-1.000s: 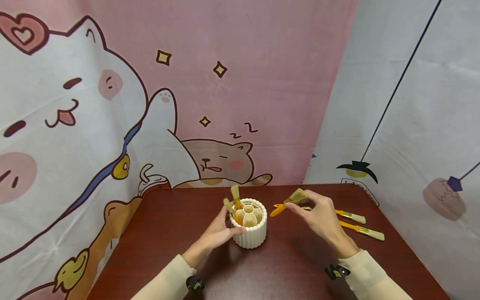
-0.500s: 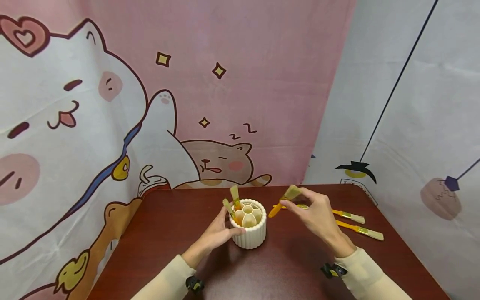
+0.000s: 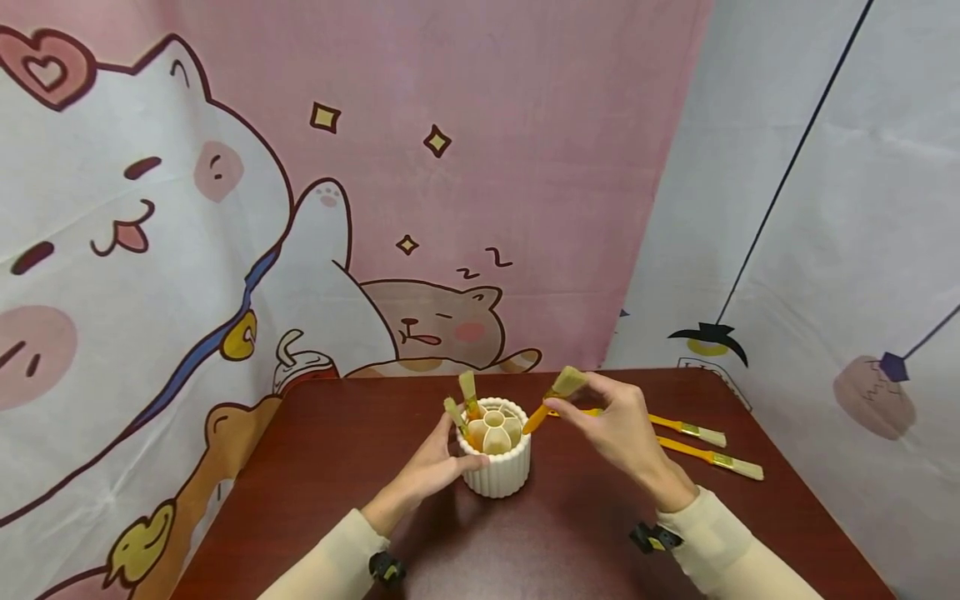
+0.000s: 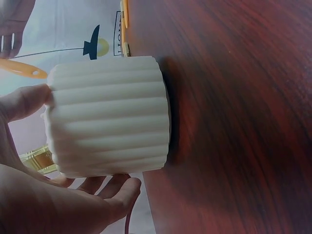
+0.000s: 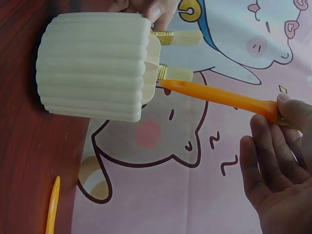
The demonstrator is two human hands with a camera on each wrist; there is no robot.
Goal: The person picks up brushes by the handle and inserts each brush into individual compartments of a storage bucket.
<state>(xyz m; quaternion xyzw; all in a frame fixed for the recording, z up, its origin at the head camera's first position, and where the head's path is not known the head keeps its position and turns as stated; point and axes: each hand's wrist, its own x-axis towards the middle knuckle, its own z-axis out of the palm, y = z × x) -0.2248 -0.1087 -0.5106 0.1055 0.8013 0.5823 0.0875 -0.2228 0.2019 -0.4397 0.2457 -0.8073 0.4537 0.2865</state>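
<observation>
My left hand grips the side of a white ribbed brush holder standing on the table, its thumb on the near rim. Divided compartments show inside. Two flat paintbrushes, one farther back and one nearer, stand bristles-up in its left compartments. My right hand pinches another flat paintbrush by the metal collar, bristles up. In the right wrist view the tip of its orange handle points at the holder's opening. In the head view that tip overlaps the right rim; contact cannot be told.
On the dark red table, two orange-handled paintbrushes, a farther one and a nearer one, lie to the right. Another orange handle shows behind my right hand, partly hidden. Behind the table hangs a cartoon-printed cloth.
My right hand has moved left with the paintbrush, bringing its handle tip from right of the holder to its rim. The handle now tilts more steeply. The left hand stays on the holder.
</observation>
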